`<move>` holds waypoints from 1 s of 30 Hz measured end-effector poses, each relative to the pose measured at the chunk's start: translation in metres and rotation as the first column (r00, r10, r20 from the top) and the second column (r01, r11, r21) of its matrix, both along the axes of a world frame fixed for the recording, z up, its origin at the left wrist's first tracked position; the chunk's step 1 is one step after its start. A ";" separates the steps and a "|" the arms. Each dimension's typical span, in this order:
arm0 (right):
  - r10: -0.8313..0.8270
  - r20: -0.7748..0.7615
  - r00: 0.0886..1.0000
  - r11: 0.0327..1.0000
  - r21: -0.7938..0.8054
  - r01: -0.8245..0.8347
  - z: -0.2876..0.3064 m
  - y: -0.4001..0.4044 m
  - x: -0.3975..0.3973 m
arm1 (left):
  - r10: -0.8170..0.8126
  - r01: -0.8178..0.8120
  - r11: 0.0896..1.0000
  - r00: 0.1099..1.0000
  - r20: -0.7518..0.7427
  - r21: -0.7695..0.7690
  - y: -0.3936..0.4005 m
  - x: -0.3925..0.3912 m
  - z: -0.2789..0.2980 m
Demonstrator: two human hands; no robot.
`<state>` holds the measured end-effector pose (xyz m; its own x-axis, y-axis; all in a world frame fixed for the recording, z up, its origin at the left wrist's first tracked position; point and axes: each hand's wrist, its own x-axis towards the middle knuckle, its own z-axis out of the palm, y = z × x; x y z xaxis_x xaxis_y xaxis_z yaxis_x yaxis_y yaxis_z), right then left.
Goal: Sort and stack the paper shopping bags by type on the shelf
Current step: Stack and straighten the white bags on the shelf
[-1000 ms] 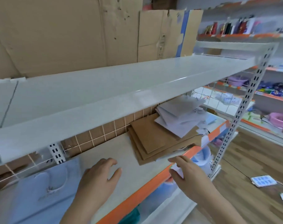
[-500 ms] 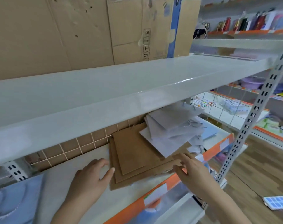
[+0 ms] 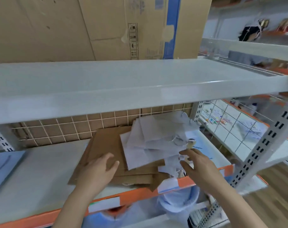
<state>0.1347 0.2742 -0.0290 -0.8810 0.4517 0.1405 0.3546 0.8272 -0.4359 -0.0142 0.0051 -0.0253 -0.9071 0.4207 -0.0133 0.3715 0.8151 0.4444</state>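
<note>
Far left of the shelf (image 3: 41, 170): a pale blue flat item (image 3: 3, 168) lies at the frame edge, well apart from the work. It may be an already sorted bag; I cannot tell.

Centre: the brown paper bags (image 3: 105, 145) lie flat in a loose, fanned stack, corners out of line, the lowest one poking over the orange front lip (image 3: 136, 193). The left hand (image 3: 97, 171) rests on the near left part of this stack, fingers spread and relaxed, palm down, gripping nothing.

Right of centre: the white paper bags (image 3: 153, 137) sit on top of the brown ones, skewed and partly crumpled, with cord handles (image 3: 177, 140) showing. The two types are mixed in one heap.

Right: the right hand (image 3: 199, 163) hovers at the near right edge of the white pile, fingers apart and slightly bent, holding nothing that I can see. A small round object (image 3: 191, 143) sits just beyond its fingertips; too blurred to identify.

Judgement: sorting has barely begun on this heap. The step in hand looks like a reach to separate white from brown.

Next move calls for: the left hand pinning the brown stack while the right gathers the white bags as a group and lifts them clear. Watch the cords, which could snag, and the overhanging brown bag, which could slide off the lip.
</note>
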 end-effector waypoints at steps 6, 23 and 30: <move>-0.047 -0.026 0.999 0.999 0.020 0.047 0.005 0.046 -0.011 | 0.040 -0.040 0.998 0.999 -0.006 -0.039 0.037 -0.013 0.002; -0.322 -0.019 0.946 0.945 -0.070 0.320 -0.001 0.099 -0.092 | 0.194 -0.187 0.943 0.981 -0.002 -0.275 0.135 -0.049 -0.034; -0.476 -0.082 0.876 0.736 -0.582 0.346 -0.007 0.104 -0.113 | 0.265 -0.285 0.921 0.958 -0.107 -0.265 0.143 -0.053 -0.026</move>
<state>0.0219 0.3786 -0.0360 -0.5678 0.8195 -0.0772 0.4491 0.2298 -0.8634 -0.0671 0.1479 -0.0517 -0.9893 0.1434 -0.0267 0.1369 0.9759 0.1702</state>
